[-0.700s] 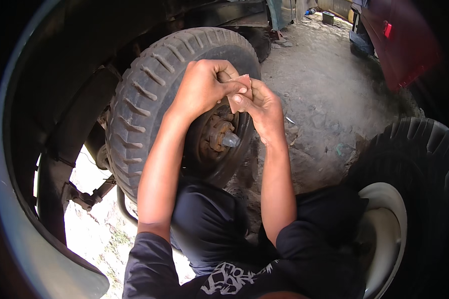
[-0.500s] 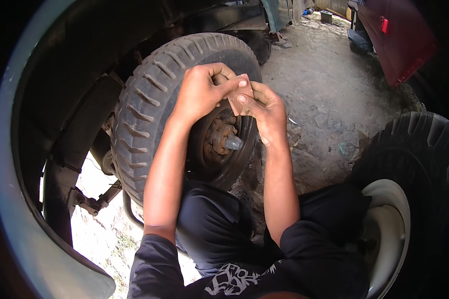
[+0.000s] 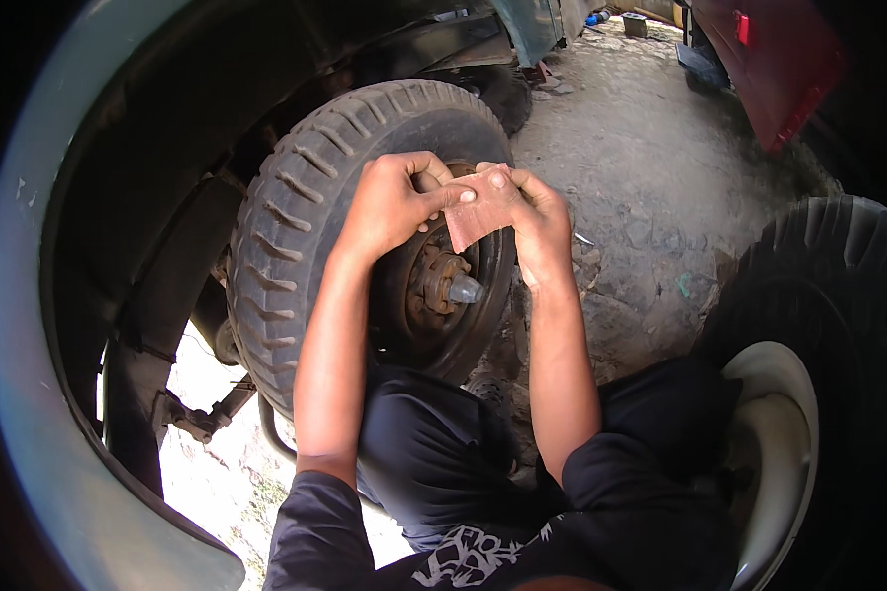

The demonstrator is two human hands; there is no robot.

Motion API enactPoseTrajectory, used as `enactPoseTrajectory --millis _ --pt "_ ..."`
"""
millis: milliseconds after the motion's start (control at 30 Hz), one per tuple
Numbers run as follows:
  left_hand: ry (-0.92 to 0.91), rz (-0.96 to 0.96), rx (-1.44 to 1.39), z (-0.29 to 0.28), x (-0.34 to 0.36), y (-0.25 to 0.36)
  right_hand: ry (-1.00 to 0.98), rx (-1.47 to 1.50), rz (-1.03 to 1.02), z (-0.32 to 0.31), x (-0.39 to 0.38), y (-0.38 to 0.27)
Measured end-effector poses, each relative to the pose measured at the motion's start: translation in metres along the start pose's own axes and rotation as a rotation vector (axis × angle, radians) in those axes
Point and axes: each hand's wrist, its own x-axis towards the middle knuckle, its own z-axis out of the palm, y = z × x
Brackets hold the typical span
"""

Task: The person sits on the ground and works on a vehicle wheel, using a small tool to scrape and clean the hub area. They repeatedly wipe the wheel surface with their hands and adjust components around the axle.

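Note:
Between both hands, a small reddish-brown piece of what looks like sandpaper [image 3: 477, 219] is spread out, its lower edge slightly frayed. My left hand [image 3: 392, 202] pinches its left edge, thumb on the near face. At its upper right, my right hand [image 3: 539, 212] grips it with the thumb on top and fingers behind. Just beyond and below the piece is the rusty wheel hub [image 3: 434, 283] with a grey metal cap [image 3: 465, 290] at its centre. The hub sits in a large black tyre [image 3: 310, 187] with deep tread.
A blue-grey wheel arch [image 3: 30, 325] curves round the left. At the lower right stands another tyre [image 3: 808, 286] with a cream rim [image 3: 793, 394]. Dusty concrete ground [image 3: 631, 148] stretches ahead, and a dark red vehicle panel [image 3: 774, 69] hangs at upper right.
The reddish-brown piece has been turned and opened out flatter, showing more of its face. My hands have shifted slightly down in the picture, and the view has moved a little.

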Motion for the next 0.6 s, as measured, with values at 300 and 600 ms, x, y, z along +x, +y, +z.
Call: enactPoseTrajectory --millis 300,600 --pt "0.033 0.47 -0.216 0.031 0.008 -0.008 0.175 0.107 0.01 -0.003 0.004 -0.002" --pt "-0.022 0.16 -0.249 0.051 0.016 -0.024 0.078 0.124 0.029 -0.017 0.009 0.005"
